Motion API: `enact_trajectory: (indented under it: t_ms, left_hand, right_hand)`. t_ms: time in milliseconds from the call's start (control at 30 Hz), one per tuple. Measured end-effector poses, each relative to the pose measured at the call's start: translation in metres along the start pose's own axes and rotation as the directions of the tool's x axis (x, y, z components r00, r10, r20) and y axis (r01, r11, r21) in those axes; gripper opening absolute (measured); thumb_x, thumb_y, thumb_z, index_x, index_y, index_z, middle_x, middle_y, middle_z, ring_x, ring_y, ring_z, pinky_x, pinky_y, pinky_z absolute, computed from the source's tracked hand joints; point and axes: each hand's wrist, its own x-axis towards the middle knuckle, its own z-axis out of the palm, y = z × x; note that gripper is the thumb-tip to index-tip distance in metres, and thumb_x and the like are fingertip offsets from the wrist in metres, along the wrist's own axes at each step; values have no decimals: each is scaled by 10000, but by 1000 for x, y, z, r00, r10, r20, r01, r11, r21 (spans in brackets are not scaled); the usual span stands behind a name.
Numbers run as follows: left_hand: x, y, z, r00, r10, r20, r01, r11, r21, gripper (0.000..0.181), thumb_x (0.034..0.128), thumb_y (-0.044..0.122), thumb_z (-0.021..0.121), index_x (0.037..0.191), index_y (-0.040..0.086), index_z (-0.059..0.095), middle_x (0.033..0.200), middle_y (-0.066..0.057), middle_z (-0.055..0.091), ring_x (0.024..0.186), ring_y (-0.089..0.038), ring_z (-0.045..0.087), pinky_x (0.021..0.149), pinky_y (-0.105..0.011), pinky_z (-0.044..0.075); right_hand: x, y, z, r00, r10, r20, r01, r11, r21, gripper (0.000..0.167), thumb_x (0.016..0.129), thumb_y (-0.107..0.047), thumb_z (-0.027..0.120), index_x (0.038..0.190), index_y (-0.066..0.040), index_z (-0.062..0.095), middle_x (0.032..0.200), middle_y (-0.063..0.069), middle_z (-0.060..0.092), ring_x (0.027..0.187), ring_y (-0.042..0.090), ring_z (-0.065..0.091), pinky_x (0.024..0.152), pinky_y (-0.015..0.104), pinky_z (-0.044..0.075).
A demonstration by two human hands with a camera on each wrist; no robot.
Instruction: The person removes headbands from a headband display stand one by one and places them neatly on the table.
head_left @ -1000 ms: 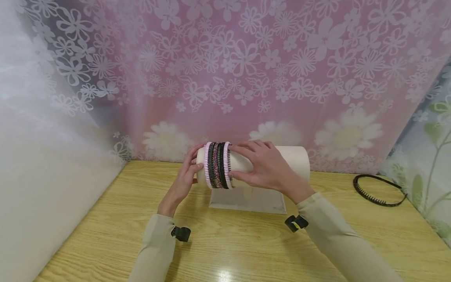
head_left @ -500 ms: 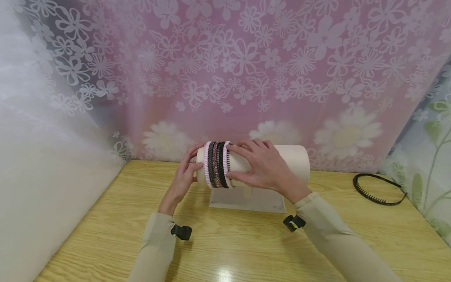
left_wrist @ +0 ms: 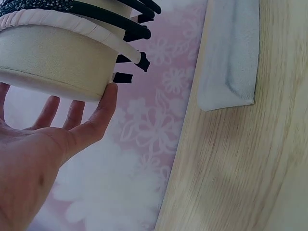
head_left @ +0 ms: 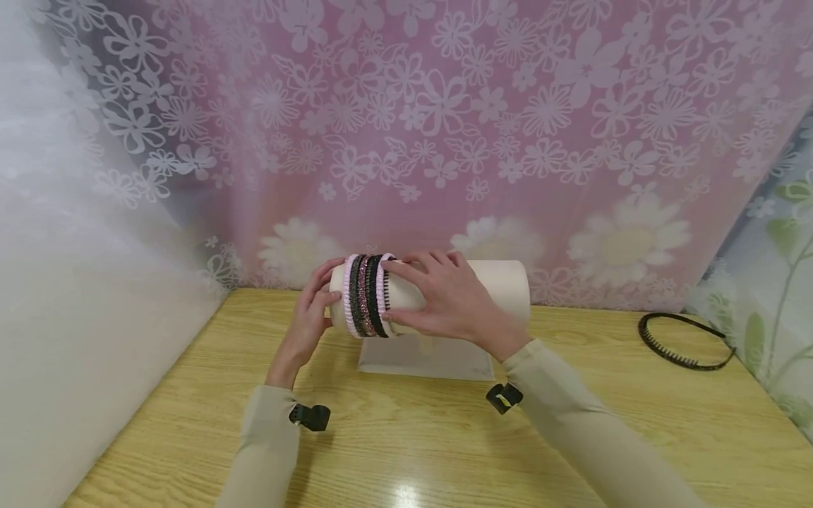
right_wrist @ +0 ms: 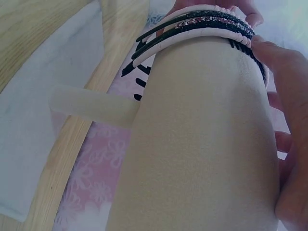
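Observation:
A cream display roll (head_left: 502, 282) lies sideways on its base (head_left: 425, 363). Around its left part several headbands (head_left: 364, 296) sit side by side, pink ones outermost, black and glittery ones between. My left hand (head_left: 306, 317) grips the roll's left end; in the left wrist view, that hand's (left_wrist: 43, 154) fingers curve around the rim, below the headbands' open tips. My right hand (head_left: 451, 296) reaches over the roll, index finger and thumb touching the right pink headband. The right wrist view shows the right hand (right_wrist: 296, 96) along the roll's side, some fingers partly hidden behind it.
A black toothed headband (head_left: 679, 346) lies at the right rear of the wooden table (head_left: 394, 451). Behind the table hangs a pink flowered curtain (head_left: 406, 141). A whitish sheet (head_left: 95, 282) stands along the left side, a leaf-patterned one (head_left: 787, 282) along the right.
The roll, its base and the headbands have shifted left together, with both hands still on them. The black headband at the right has stayed in place.

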Motion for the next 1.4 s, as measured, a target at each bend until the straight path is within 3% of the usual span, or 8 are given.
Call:
enact_trajectory:
  t_ms: [267,433,667,933,1200,1400]
  left_hand:
    - [-3,2,-9,1000,-2,-11,1,1000,-15,538,1029,170,394,1557,271,402,1582,-82,392,1245,-298,499,782,-416,575]
    - [-4,-1,-12,999,25,-22,-23,998,60,535,1038,177,383,1562,284,401,1565,-103,414,1217,-292,546,785,-373,572]
    - [-4,-4,-15,994,99,-36,-92,982,168,513,1037,157,410,1540,250,439,1503,-130,499,1022,-164,606,672,-283,500]
    - [-3,-5,-16,993,116,-13,-112,982,150,507,1046,153,403,1544,237,433,1506,-127,495,1043,-148,613,691,-292,528]
    - [-3,-4,-15,996,90,-14,-87,985,152,517,1040,144,396,1547,241,426,1538,-113,473,1039,-155,594,687,-294,518]
    - [-1,-3,-13,996,85,0,-84,987,135,517,1045,146,400,1552,246,419,1548,-116,453,1087,-152,590,724,-293,536]
  right_hand:
    - [10,-8,3,1000,4,-1,-4,1000,-28,749,861,-691,674,1489,-307,536,1359,37,613,1267,268,556,1034,532,399]
    - [13,-12,3,999,28,29,-27,999,-24,775,859,-716,657,1509,-320,512,1355,30,602,1256,276,552,1011,528,400]
    - [17,-14,6,997,37,61,-35,998,-44,780,866,-736,628,1521,-335,489,1332,25,591,1232,274,547,986,528,412]
    - [17,-16,5,997,46,59,-43,997,-62,748,870,-704,639,1489,-301,516,1310,37,598,1225,313,562,964,541,441]
    - [16,-16,1,990,88,115,-85,996,-31,745,863,-656,647,1492,-290,486,1361,49,571,1270,336,536,1014,564,425]
    - [13,-14,-3,989,89,114,-86,996,-34,772,866,-657,663,1503,-257,489,1391,54,576,1280,319,546,1032,571,436]
